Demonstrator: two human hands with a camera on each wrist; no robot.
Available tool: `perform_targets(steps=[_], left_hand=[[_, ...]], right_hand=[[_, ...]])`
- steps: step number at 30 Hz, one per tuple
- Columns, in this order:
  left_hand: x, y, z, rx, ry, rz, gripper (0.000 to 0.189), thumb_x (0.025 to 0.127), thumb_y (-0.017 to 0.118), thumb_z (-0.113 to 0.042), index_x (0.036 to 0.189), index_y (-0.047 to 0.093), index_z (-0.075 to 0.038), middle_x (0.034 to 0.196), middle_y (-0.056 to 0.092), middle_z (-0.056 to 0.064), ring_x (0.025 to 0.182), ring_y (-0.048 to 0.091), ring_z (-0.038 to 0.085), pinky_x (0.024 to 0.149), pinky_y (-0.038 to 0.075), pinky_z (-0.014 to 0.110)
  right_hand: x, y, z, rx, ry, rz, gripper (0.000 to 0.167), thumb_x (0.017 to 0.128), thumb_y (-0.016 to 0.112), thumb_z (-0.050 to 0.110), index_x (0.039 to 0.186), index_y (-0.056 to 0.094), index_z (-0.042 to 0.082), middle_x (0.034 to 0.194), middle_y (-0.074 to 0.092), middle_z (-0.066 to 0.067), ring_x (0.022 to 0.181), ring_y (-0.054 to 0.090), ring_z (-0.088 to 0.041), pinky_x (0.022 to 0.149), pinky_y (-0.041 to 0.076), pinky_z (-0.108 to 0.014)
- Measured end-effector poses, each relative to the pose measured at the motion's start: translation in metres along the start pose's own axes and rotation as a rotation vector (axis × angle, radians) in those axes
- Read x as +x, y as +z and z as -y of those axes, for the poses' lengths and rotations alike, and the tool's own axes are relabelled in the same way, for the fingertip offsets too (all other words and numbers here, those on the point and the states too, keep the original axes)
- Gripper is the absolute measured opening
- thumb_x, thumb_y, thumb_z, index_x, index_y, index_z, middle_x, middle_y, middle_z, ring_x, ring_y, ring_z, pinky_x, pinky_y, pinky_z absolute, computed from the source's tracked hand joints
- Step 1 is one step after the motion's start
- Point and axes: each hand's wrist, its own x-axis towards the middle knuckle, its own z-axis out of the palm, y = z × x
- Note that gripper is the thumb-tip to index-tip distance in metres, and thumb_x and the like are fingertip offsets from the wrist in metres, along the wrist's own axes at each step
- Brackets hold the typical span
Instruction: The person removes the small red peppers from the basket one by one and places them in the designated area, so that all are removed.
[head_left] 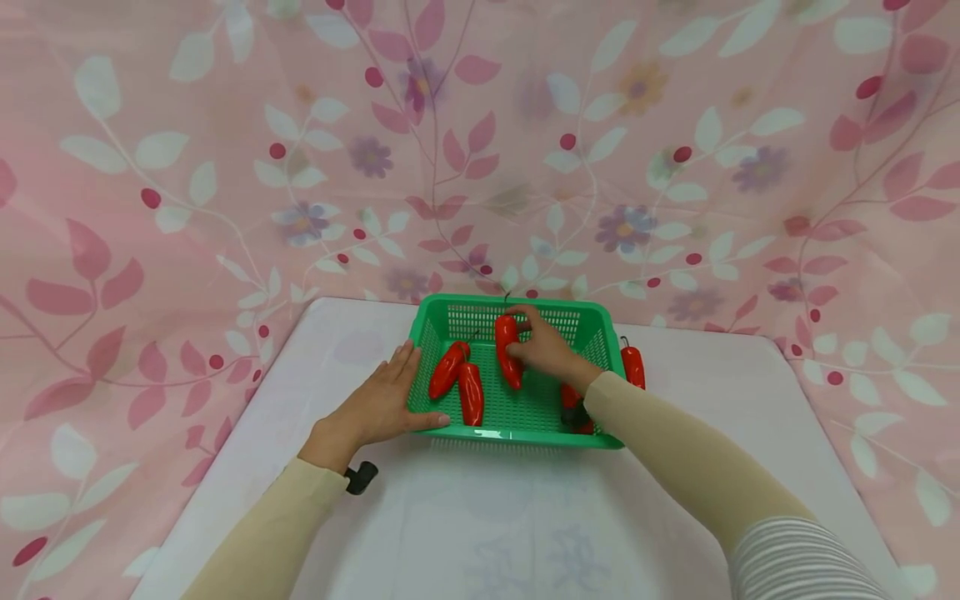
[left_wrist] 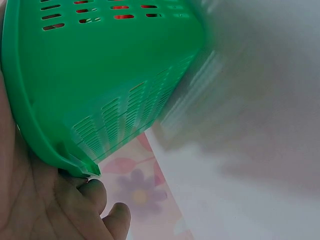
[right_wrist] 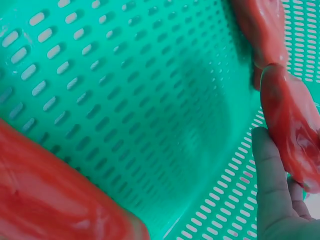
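A green plastic basket (head_left: 510,437) with slotted walls stands on the white-covered table. My left hand (head_left: 378,400) rests on its left rim, fingers fairly straight along the side and thumb over the front corner; the left wrist view shows the palm (left_wrist: 45,205) against the rim. Inside the basket my right hand (head_left: 551,346) holds a red pepper (head_left: 507,350) between thumb and fingers, near the back wall. In the right wrist view this pepper (right_wrist: 290,125) is at the right. Two red peppers, one slanted (head_left: 448,371) and one more upright (head_left: 471,393), lie in the left part.
More red pepper (head_left: 570,396) shows at the basket's right side, partly hidden by the right wrist and its black camera. Outside the right wall lies another red pepper (head_left: 633,367). A pink floral cloth (head_left: 480,167) hangs behind the table (head_left: 450,533).
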Motion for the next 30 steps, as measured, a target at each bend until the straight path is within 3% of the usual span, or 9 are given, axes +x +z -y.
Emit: perform_targets(steps=[6, 13, 22, 30], left_hand=[[0.0, -0.001, -0.001, 0.001, 0.004, -0.006, 0.133, 0.081, 0.067, -0.084, 0.168, 0.012, 0.0, 0.178, 0.005, 0.017, 0.164, 0.009, 0.038, 0.132, 0.016, 0.056], [-0.001, -0.001, -0.003, 0.005, 0.003, -0.015, 0.132, 0.082, 0.067, -0.083, 0.168, 0.013, 0.001, 0.178, 0.006, 0.017, 0.164, 0.011, 0.039, 0.132, 0.017, 0.056], [-0.002, -0.002, -0.003, 0.004, 0.002, -0.005, 0.131, 0.082, 0.068, -0.082, 0.168, 0.012, 0.001, 0.178, 0.005, 0.018, 0.164, 0.011, 0.039, 0.132, 0.017, 0.056], [-0.001, -0.002, -0.003, 0.017, 0.003, 0.001, 0.132, 0.082, 0.067, -0.083, 0.168, 0.013, 0.002, 0.178, 0.006, 0.019, 0.164, 0.012, 0.04, 0.132, 0.017, 0.057]], right_hand=[[-0.009, -0.008, 0.006, 0.118, 0.037, -0.012, 0.068, 0.098, 0.072, 0.008, 0.156, 0.04, 0.023, 0.144, 0.052, -0.02, 0.113, 0.066, -0.039, 0.082, 0.065, -0.055], [-0.018, -0.017, 0.012, 0.179, 0.044, -0.037, 0.068, 0.098, 0.073, 0.007, 0.157, 0.04, 0.02, 0.143, 0.051, -0.022, 0.107, 0.069, -0.039, 0.088, 0.063, -0.06], [-0.028, -0.028, 0.018, 0.185, 0.04, -0.073, 0.069, 0.097, 0.073, 0.007, 0.156, 0.038, 0.019, 0.145, 0.05, -0.022, 0.109, 0.068, -0.038, 0.082, 0.066, -0.05], [-0.04, -0.043, 0.022, 0.213, 0.01, -0.084, 0.066, 0.098, 0.072, 0.009, 0.154, 0.037, 0.016, 0.142, 0.05, -0.023, 0.114, 0.066, -0.039, 0.082, 0.065, -0.054]])
